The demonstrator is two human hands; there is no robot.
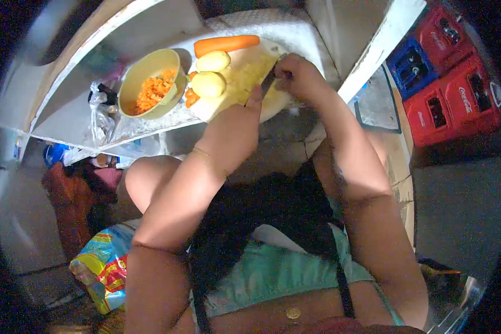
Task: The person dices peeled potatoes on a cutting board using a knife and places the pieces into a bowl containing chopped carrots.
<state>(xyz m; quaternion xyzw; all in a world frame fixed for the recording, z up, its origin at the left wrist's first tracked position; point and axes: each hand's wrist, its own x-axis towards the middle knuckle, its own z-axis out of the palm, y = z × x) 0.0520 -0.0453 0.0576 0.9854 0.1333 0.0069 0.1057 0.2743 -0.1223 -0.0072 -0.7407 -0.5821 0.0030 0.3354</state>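
Observation:
My left hand (234, 129) is closed around a knife (268, 81), with a finger laid along it. The knife slants away to the upper right over a pale round cutting board (208, 112). My right hand (298, 77) has its fingers curled against the far part of the blade; whether they grip it is unclear. Small pale-yellow chopped pieces (250, 71), apparently potato, lie on the board beneath the blade. Left of them are two peeled potatoes (213, 61) (208, 84), a whole peeled carrot (227, 44) and smaller carrot pieces (191, 97).
A yellow bowl (127, 94) of diced carrot (155, 92) stands left of the board, beside a clear plastic bag (101, 119). Both share a worn white surface (150, 125). Red and blue bottle crates (469, 100) (411, 64) are at right. A colourful printed packet (106, 267) lies at lower left.

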